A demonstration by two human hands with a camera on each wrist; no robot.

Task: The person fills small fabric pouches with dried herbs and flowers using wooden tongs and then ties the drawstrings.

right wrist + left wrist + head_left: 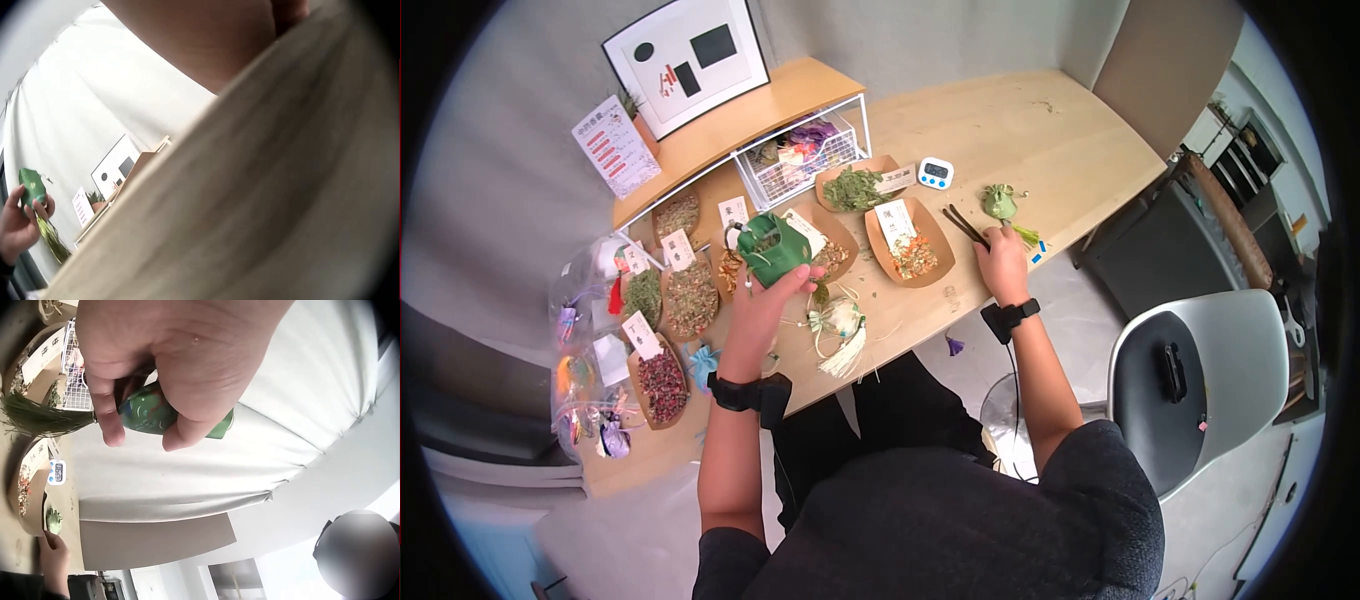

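My left hand (776,295) grips a green fabric sachet pouch (772,250), raised over the bowls with its mouth open and dried herb bits showing inside. In the left wrist view a dark green tassel (47,417) hangs from the pouch (147,411), with thumb and fingers around it. My right hand (1003,262) is low at the table's front edge, fingers around the end of a pair of dark tweezers (966,226), prongs slightly apart. Just beyond that hand sits a light green sachet (1000,202) with a yellow-green tassel (1027,235). The right wrist view mostly shows tabletop (250,187).
Several paper bowls of dried herbs with name cards stand around, including one with orange-red bits (915,258) and one of rosebuds (663,385). A white timer (936,173), a cream-tasselled sachet (840,325), a wire basket (800,170) and a wooden shelf (730,130) are nearby.
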